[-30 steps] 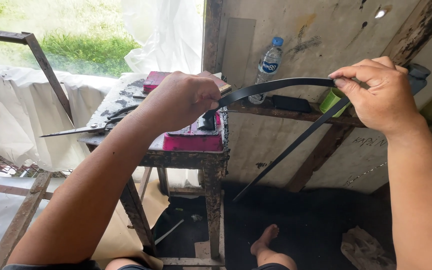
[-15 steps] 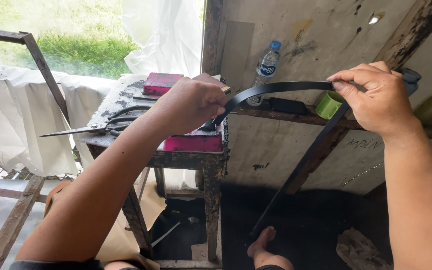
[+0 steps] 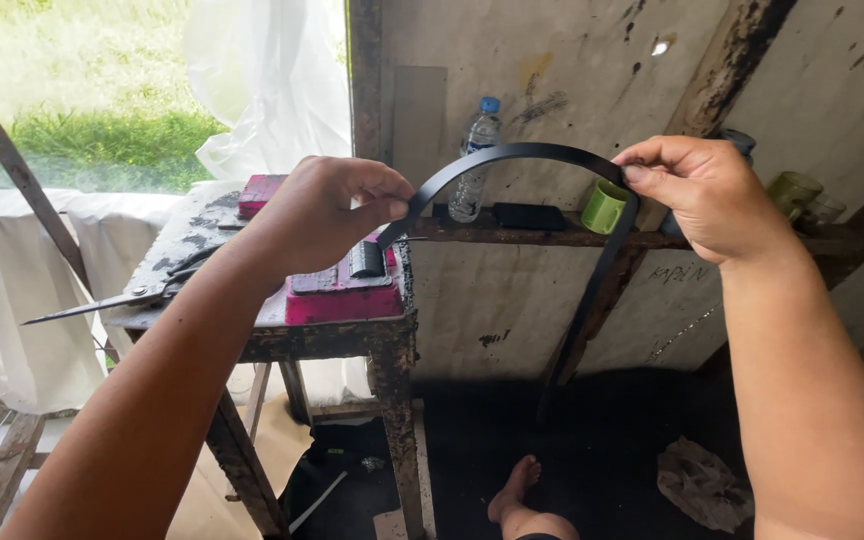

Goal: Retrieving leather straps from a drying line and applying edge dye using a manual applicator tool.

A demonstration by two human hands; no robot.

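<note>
Left hand (image 3: 327, 205) pinches one end of a black strap (image 3: 522, 152) between thumb and fingers, just above the red block (image 3: 337, 290) on the workbench (image 3: 352, 345). Right hand (image 3: 707, 195) clamps the same strap further along, at the far side of the bend. Both hands closed on it, held well apart at about the same height.

Between the hands the strap is bowed into a smooth upward arch. Past the right hand the rest hangs down straight toward the dark floor; lower end too dark to make out.

Progress, as a judgement: the strap is picked up and flexed, but nothing is joined, cut or fixed to it. The long shears (image 3: 117, 300) lie untouched on the left of the bench. No fastening shows anywhere on the strap.

Around: wall ledge behind holds a clear water bottle (image 3: 477, 160), a flat black object (image 3: 530, 216), a green cup (image 3: 604, 206). A bare foot (image 3: 514, 488) rests on the floor below.
</note>
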